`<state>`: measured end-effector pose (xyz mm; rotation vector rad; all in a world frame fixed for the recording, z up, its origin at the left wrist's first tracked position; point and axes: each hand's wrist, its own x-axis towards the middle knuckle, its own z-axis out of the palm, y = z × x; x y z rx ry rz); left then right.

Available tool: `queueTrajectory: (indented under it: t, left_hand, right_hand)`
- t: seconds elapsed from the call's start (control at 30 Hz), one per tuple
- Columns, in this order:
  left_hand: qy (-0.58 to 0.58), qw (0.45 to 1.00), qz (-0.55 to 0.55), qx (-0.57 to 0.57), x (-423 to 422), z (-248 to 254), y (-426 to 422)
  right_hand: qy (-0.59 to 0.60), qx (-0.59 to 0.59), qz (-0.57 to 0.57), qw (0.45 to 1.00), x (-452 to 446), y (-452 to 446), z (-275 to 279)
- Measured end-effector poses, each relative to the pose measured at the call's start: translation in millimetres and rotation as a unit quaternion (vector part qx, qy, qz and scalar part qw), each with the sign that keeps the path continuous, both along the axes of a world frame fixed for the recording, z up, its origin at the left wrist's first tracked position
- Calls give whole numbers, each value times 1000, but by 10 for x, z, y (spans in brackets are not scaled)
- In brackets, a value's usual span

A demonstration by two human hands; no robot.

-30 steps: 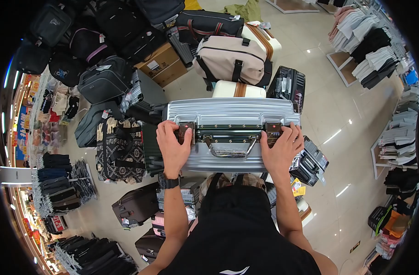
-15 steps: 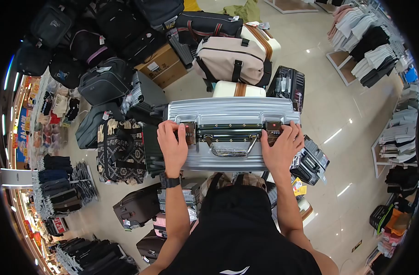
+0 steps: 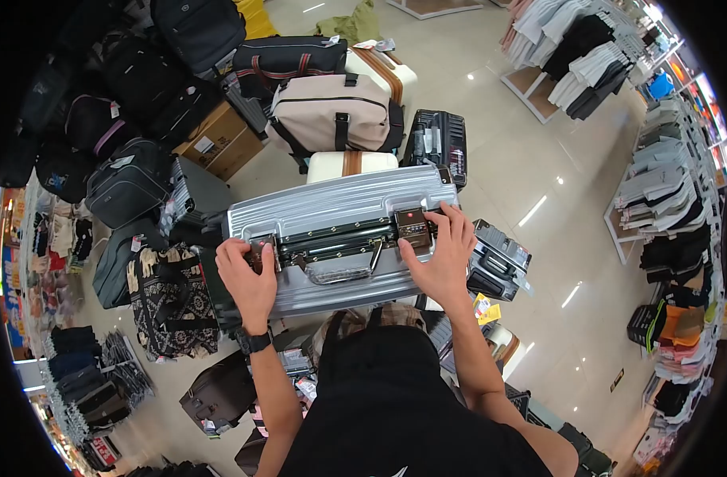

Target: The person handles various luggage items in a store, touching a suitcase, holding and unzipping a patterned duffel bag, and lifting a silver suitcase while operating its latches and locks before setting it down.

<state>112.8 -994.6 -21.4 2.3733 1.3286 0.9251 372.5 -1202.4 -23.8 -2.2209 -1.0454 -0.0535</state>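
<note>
A silver suitcase (image 3: 331, 196) with a ribbed shell lies in front of my body, its handle side facing up toward me. My left hand (image 3: 249, 282) is closed around the left latch (image 3: 275, 246), thumb on the near side and fingers over its outer end. At the right latch (image 3: 412, 229), a brown block with a red mark, my right hand (image 3: 443, 266) presses its thumb to one edge and curls its fingers at the other. Between the hands is the carrying handle (image 3: 339, 276), wrapped in clear plastic. The suitcase seam looks closed.
Behind the suitcase stand a beige duffel bag (image 3: 323, 111), a cream suitcase (image 3: 323, 165) and a black suitcase (image 3: 437, 147). A cardboard box (image 3: 222, 143) and several backpacks fill the left. A patterned bag (image 3: 172, 306) sits nearer. Clothes racks (image 3: 657, 199) line the right.
The view has turned, so the surroundings sit further left and the suitcase appears tilted, its right end higher. Both hands stay at the latches.
</note>
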Motion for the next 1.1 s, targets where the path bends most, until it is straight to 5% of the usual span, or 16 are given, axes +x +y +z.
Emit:
queueTrajectory:
  t: [0.57,1.1]
  left_hand:
    - [-34,999,-27,-7,-87,-18,50]
    - [47,989,142,13,277,14,-102]
  right_hand:
    - [27,25,-38,999,6,66,-104]
    - [1,9,-53,999,-13,90,-130]
